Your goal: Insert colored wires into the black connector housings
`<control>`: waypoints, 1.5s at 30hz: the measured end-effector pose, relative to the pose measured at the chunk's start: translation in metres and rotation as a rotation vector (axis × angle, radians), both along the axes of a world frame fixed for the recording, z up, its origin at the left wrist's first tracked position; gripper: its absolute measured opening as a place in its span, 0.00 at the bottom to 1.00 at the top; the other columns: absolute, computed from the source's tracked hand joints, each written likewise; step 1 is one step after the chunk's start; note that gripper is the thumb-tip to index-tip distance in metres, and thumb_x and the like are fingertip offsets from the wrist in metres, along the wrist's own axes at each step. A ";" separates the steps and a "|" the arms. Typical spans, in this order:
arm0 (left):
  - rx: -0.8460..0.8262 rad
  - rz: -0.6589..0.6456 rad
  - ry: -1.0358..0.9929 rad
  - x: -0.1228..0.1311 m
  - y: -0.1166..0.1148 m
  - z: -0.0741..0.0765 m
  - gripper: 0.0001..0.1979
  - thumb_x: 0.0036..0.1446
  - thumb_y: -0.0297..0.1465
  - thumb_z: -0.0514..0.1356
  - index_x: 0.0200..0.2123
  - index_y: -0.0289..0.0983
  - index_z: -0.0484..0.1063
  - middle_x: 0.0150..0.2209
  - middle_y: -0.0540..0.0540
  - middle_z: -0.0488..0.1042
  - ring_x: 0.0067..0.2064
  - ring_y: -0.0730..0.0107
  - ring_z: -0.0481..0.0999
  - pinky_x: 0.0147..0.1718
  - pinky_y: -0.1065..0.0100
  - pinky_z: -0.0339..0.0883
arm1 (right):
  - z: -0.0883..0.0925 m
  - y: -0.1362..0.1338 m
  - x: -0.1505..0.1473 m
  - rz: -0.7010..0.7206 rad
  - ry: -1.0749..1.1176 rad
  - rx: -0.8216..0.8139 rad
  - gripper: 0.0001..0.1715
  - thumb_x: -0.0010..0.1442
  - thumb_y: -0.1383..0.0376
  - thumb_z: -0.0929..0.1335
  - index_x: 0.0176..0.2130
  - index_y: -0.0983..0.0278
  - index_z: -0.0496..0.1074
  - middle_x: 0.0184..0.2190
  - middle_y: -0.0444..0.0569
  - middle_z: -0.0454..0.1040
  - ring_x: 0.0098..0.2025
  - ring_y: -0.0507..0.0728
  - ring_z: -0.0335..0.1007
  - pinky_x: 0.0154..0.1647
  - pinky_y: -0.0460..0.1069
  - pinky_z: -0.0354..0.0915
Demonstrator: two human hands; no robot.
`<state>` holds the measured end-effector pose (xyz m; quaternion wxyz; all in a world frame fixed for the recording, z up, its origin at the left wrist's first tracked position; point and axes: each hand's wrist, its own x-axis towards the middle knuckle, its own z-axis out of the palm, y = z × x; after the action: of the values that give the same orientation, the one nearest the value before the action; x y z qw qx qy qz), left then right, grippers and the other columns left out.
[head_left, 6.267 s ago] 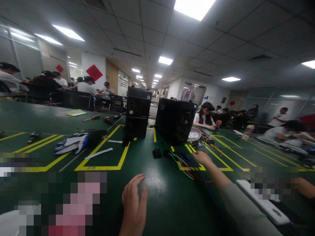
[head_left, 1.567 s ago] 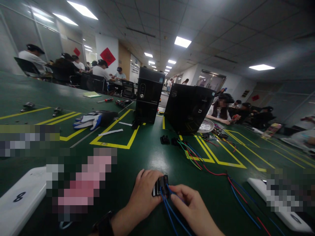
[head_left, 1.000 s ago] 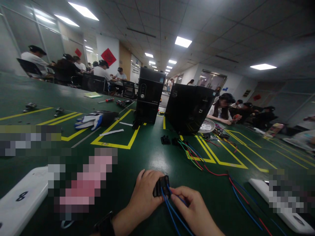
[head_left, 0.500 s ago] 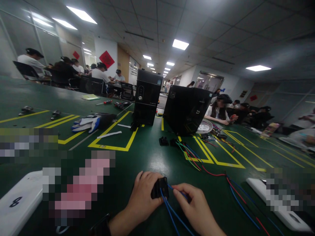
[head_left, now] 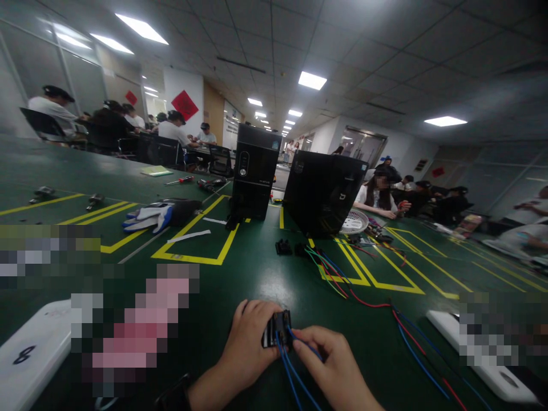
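Near the front of the green table, my left hand [head_left: 250, 337] is closed around a small black connector block [head_left: 281, 326] with slots in its face. Two blue wires [head_left: 296, 374] run out of the block's lower part toward me. At the block's right side, my right hand [head_left: 329, 354] pinches another blue wire, whose tip meets the block's edge; whether it sits inside a slot I cannot tell. Farther ahead lies another black block [head_left: 283, 247], beside a bundle of green, red and blue wires [head_left: 327, 264].
Two black computer towers [head_left: 256, 171] stand at the table's middle. Work gloves [head_left: 148, 217] and a screwdriver [head_left: 180, 181] lie to the left. White devices [head_left: 32, 348] rest at both near sides. Loose red and blue wires [head_left: 411, 337] trail at right. People sit at tables beyond.
My right hand has moved slightly left, bringing the blue wire's end up against the block. My left hand keeps its hold on the block.
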<state>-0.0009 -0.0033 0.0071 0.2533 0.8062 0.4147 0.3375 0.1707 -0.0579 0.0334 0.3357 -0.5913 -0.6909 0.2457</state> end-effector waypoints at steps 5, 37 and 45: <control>-0.020 0.003 0.008 -0.001 0.001 -0.001 0.17 0.44 0.32 0.66 0.40 0.44 0.68 0.41 0.51 0.73 0.46 0.57 0.68 0.52 0.52 0.49 | 0.003 0.002 0.005 -0.002 0.001 0.105 0.12 0.60 0.64 0.64 0.37 0.63 0.78 0.29 0.48 0.77 0.32 0.55 0.72 0.33 0.45 0.62; 0.017 0.011 0.011 0.001 0.000 0.002 0.16 0.45 0.33 0.65 0.40 0.43 0.68 0.41 0.49 0.73 0.45 0.57 0.69 0.49 0.55 0.54 | -0.004 -0.004 -0.005 0.072 -0.143 0.063 0.13 0.59 0.64 0.64 0.31 0.66 0.76 0.21 0.44 0.69 0.24 0.51 0.64 0.26 0.44 0.56; 0.002 -0.004 0.009 -0.002 0.001 0.001 0.18 0.45 0.32 0.66 0.41 0.44 0.68 0.41 0.50 0.73 0.45 0.58 0.69 0.50 0.55 0.54 | 0.002 0.001 0.008 -0.041 -0.084 0.057 0.13 0.58 0.65 0.64 0.37 0.62 0.78 0.30 0.48 0.77 0.32 0.55 0.72 0.33 0.46 0.62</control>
<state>-0.0029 -0.0020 0.0076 0.2512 0.8088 0.4141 0.3337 0.1785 -0.0565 0.0356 0.3282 -0.6054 -0.6987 0.1940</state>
